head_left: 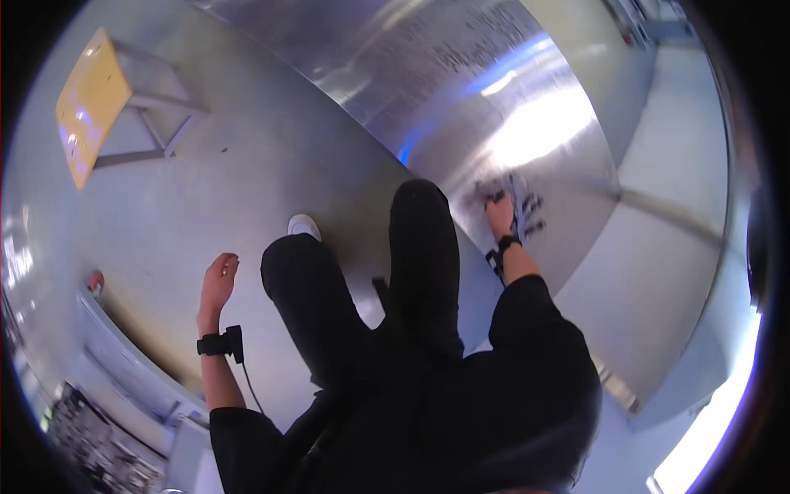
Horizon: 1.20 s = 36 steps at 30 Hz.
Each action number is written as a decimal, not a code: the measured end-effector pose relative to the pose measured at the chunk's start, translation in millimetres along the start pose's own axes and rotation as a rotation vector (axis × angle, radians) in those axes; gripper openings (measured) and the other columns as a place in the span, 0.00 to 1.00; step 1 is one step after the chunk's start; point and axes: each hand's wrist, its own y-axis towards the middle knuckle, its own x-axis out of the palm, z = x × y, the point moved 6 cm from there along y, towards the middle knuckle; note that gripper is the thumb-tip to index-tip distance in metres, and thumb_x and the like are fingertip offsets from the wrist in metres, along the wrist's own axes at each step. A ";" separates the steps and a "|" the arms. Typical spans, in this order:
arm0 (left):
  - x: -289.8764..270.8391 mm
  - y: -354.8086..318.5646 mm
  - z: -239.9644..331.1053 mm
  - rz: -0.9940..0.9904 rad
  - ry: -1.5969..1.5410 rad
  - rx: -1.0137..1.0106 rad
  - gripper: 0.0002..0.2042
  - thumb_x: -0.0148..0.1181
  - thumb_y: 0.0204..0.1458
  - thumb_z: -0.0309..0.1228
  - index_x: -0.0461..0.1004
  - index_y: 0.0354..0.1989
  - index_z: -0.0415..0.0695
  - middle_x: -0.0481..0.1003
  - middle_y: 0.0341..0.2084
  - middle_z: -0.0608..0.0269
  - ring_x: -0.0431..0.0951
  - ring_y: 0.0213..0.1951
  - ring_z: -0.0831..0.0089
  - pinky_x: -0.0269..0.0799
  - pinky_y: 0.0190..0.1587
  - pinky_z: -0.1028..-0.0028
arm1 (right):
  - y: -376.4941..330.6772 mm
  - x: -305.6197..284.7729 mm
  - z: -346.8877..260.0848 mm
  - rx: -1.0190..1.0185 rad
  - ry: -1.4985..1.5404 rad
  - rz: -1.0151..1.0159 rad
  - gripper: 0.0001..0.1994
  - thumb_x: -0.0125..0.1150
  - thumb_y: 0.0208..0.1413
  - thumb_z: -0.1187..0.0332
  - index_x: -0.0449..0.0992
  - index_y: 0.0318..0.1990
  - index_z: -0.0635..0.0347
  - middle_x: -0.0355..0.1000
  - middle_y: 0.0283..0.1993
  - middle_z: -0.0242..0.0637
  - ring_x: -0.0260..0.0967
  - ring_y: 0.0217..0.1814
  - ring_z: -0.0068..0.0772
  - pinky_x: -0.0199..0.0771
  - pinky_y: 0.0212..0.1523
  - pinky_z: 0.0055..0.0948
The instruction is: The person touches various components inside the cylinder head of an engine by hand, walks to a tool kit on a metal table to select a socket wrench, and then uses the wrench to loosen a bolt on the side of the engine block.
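My right hand [498, 216] reaches onto a shiny metal tabletop [370, 78] at the right, with its fingers bent around something small and dark. That item is mostly hidden by the fingers, and its kind cannot be made out. Beside the hand, several small dark pieces [535, 224] show against the metal; some of them may be reflections. My left hand [218, 284] hangs over the floor at the left, fingers loosely curved and apart, holding nothing. Each wrist wears a black band, and a thin cable runs from the left one.
A stool with a yellow top [92, 107] and grey legs stands at the far left. At the lower left, many metal parts [99, 449] lie beside a pale bench or cabinet edge [136, 350]. A small red object [96, 282] is near it. Pale panels [658, 272] border the right.
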 end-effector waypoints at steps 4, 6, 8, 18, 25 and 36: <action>-9.8 -31.0 -27.2 0.018 0.024 -0.135 0.14 0.50 0.59 0.35 0.73 0.46 0.38 0.78 0.38 0.50 0.78 0.42 0.61 0.71 0.46 0.68 | -7.5 -20.1 -27.9 0.056 0.052 0.004 0.21 0.57 0.46 0.70 0.66 0.49 0.70 0.70 0.46 0.58 0.66 0.53 0.60 0.64 0.56 0.44; 0.8 -39.0 -27.1 -0.016 0.060 -0.131 0.15 0.50 0.59 0.35 0.73 0.46 0.38 0.78 0.38 0.49 0.78 0.41 0.60 0.71 0.45 0.67 | 7.1 -19.8 -0.6 0.084 0.024 0.041 0.27 0.59 0.47 0.67 0.63 0.53 0.75 0.69 0.48 0.61 0.66 0.54 0.62 0.64 0.57 0.45; 7.4 -52.7 -27.9 -0.053 0.124 -0.143 0.15 0.50 0.58 0.35 0.73 0.46 0.38 0.78 0.38 0.49 0.78 0.40 0.58 0.71 0.44 0.67 | 11.9 -11.6 11.2 0.192 0.135 0.012 0.30 0.62 0.46 0.65 0.62 0.54 0.76 0.68 0.49 0.62 0.64 0.56 0.62 0.62 0.59 0.45; -6.3 -55.1 -57.9 -0.041 0.117 -0.182 0.13 0.49 0.59 0.35 0.74 0.44 0.39 0.77 0.34 0.49 0.78 0.38 0.59 0.71 0.43 0.67 | 0.0 5.4 -33.3 0.104 -0.071 0.055 0.50 0.68 0.47 0.50 0.46 0.66 0.77 0.45 0.68 0.67 0.44 0.70 0.63 0.46 0.70 0.50; -7.6 -77.6 -8.8 -0.106 0.092 -0.248 0.12 0.52 0.58 0.34 0.74 0.44 0.40 0.78 0.34 0.51 0.78 0.37 0.61 0.71 0.42 0.67 | 8.9 21.1 -48.1 0.066 -0.005 -0.130 0.43 0.71 0.41 0.59 0.56 0.63 0.69 0.54 0.61 0.62 0.50 0.66 0.60 0.55 0.65 0.45; -37.4 -272.3 110.9 0.050 -0.024 -0.486 0.09 0.51 0.59 0.32 0.74 0.40 0.41 0.77 0.31 0.61 0.75 0.36 0.76 0.69 0.42 0.75 | -97.7 -65.4 -117.0 0.056 0.533 -1.137 0.20 0.62 0.52 0.61 0.71 0.51 0.60 0.73 0.42 0.35 0.71 0.43 0.30 0.72 0.43 0.29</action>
